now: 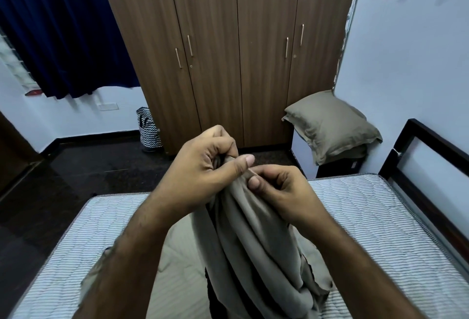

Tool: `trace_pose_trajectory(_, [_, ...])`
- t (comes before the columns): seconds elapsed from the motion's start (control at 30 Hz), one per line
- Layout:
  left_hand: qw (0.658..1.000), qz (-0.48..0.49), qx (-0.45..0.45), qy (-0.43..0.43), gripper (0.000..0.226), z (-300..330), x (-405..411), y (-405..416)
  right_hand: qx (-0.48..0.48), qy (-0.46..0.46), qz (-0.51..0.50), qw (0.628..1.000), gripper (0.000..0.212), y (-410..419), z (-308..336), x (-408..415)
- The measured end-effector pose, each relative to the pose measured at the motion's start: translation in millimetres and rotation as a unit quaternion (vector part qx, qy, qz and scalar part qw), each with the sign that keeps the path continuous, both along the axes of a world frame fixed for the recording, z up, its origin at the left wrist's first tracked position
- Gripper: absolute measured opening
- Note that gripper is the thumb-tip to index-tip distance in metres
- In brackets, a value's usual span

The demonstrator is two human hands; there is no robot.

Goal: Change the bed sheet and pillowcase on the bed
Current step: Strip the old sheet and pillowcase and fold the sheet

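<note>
Both hands are raised over the bare striped mattress (368, 217), holding up a grey-beige bed sheet (253, 242) that hangs in bunched folds down onto the bed. The left hand (200, 174) has its fingers curled tight around the sheet's top edge, thumb laid across it. The right hand (281, 189) pinches the same edge just beside it, between thumb and what looks like the forefinger. A pillow (332, 128) in a matching case rests on a low stand beside the wooden wardrobe (228, 39).

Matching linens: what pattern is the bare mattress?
Thin grey and white stripes, quilted, on the mattress; head view.
</note>
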State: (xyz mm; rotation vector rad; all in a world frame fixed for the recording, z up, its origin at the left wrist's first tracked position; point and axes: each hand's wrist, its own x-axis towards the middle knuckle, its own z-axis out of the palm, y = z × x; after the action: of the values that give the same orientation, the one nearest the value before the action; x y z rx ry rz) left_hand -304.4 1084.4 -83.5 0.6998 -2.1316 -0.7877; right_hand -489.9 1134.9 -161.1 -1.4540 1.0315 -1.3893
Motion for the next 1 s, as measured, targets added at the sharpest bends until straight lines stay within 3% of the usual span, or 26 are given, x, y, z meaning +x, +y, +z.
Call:
trace_pose_trajectory(0.2, [0.995, 0.084, -0.028, 0.038, 0.042, -1, 0, -1, -0.05, 0.096, -0.142, 0.984, 0.013, -5, 2, -10])
trace_pose_trajectory(0.4, [0.995, 0.08, -0.006, 0.057, 0.042, -1, 2, -3, -0.062, 0.149, -0.144, 0.976, 0.018, -3, 3, -15])
trace_pose_trajectory(0.47, [0.995, 0.083, -0.002, 0.062, 0.044, -1, 1, -1, -0.037, 0.128, -0.093, 0.987, 0.021, -5, 3, -17])
trace_pose_trajectory(0.57, [0.994, 0.073, 0.015, 0.084, 0.042, -1, -3, 0, 0.029, 0.001, 0.005, 1.0, 0.028, -8, 2, -18])
trace_pose_trajectory(0.7, [0.992, 0.019, 0.058, 0.112, 0.035, -4, -6, 1, 0.077, -0.113, 0.013, 0.991, 0.035, -12, 0, -12])
trace_pose_trajectory(0.87, [0.978, -0.041, 0.122, 0.162, 0.036, -2, -2, 4, 0.061, -0.134, -0.022, 0.989, 0.032, -14, -1, -10])
trace_pose_trajectory(1.0, [0.965, -0.062, 0.16, 0.197, 0.035, 0, -1, 9, 0.027, -0.098, -0.026, 0.994, 0.025, -14, 4, -9])
